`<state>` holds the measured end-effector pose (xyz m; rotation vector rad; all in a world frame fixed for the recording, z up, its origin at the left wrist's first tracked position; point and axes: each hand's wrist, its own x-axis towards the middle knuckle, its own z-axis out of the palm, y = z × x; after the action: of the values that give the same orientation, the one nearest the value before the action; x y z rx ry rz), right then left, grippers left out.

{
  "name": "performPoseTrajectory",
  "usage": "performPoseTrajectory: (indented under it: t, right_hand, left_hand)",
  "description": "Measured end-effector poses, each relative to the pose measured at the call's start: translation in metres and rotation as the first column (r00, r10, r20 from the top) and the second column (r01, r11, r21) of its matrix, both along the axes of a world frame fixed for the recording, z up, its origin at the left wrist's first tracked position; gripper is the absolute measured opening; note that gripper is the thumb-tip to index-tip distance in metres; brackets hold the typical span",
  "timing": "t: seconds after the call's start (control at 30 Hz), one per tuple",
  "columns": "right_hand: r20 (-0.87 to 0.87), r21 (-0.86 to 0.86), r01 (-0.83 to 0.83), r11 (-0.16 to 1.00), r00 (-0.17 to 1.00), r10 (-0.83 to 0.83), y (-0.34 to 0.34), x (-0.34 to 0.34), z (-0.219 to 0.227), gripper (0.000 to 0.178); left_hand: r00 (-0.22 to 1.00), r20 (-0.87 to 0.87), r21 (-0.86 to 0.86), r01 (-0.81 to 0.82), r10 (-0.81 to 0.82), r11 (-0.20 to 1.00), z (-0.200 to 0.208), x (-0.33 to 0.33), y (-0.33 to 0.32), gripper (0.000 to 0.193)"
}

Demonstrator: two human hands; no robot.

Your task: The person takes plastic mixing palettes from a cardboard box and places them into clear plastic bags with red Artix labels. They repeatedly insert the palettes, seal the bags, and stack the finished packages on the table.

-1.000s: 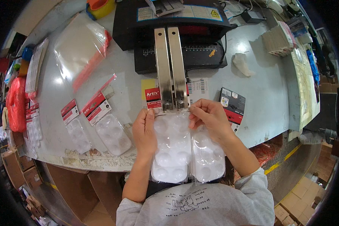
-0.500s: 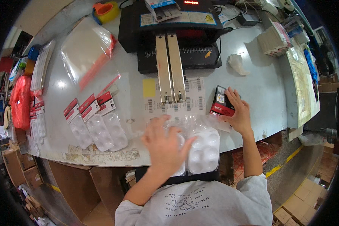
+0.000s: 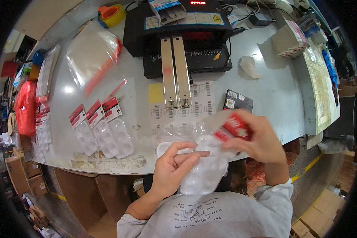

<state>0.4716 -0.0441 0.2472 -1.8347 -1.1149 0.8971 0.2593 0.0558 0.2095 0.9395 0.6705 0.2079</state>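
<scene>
"Two hands working here, just past a grey shirt (image 3: 242, 206)! What's nearest?"

"White tray (image 3: 202, 178), rounded wells, glossy, out over the near edge of the worktop (image 3: 273, 115). Left hand (image 3: 169, 172) lies across its left side, fingers curled, thumb close to the forefinger."

"Gripping anything?"

"Can't tell from this angle. Behind those knuckles peeks a second tray (image 3: 162, 148), also white, clear film beside it."

"And the right?"

"Right hand (image 3: 261, 141), slightly blurred: thumb and fingers pinching a red card (image 3: 240, 127) above the tray's far right corner. Whether card and tray are joined, the blur won't say."

"Over to the left side!"

"Three packs (image 3: 101, 137) side by side, white below, red-and-white headers on top, all leaning the same way."

"Further up?"

"Past the right hand, a dark printed card (image 3: 242, 101) flat on the worktop. In the middle, a sheet of barcode labels (image 3: 202, 95) under the tips of two metal arms (image 3: 177, 71), with a yellow note (image 3: 155, 93) to their left."

"And right at the back?"

"The black machine (image 3: 154, 67) those arms reach out from, red display (image 3: 198, 2) glowing, and a yellow tape roll (image 3: 112, 16) standing to its left!"
</scene>
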Motion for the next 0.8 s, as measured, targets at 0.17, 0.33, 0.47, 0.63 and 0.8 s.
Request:
performPoseTrajectory:
  t: [0.17,0.33,0.47,0.63,0.8]
  right_hand:
    - [0.034,-0.147,-0.21,0.966,0.975,0.217,0.03,-0.014,-0.01,0.04]
    - [-0.009,-0.168,-0.242,0.956,0.97,0.244,0.038,-0.02,-0.011,0.036]
    - [-0.013,-0.083,-0.324,0.942,0.946,0.324,0.044,-0.024,-0.013,0.034]
    - [0.038,-0.119,-0.371,0.921,0.925,0.377,0.042,-0.019,-0.018,0.034]
    - [-0.262,-0.132,-0.12,0.984,0.962,0.082,0.029,-0.015,-0.033,0.027]
  left_hand:
    - [0.998,-0.068,0.15,0.007,0.003,0.989,-0.003,-0.007,0.005,0.021]
    - [0.983,-0.183,0.366,0.053,0.016,0.929,-0.008,-0.012,0.009,0.016]
    - [0.975,-0.211,0.502,0.043,0.074,0.864,-0.012,-0.013,0.009,0.014]
    - [0.977,-0.19,0.607,0.04,0.096,0.794,-0.01,-0.016,0.01,0.014]
    - [0.92,-0.12,0.54,-0.254,0.373,0.803,-0.022,-0.021,0.018,0.019]
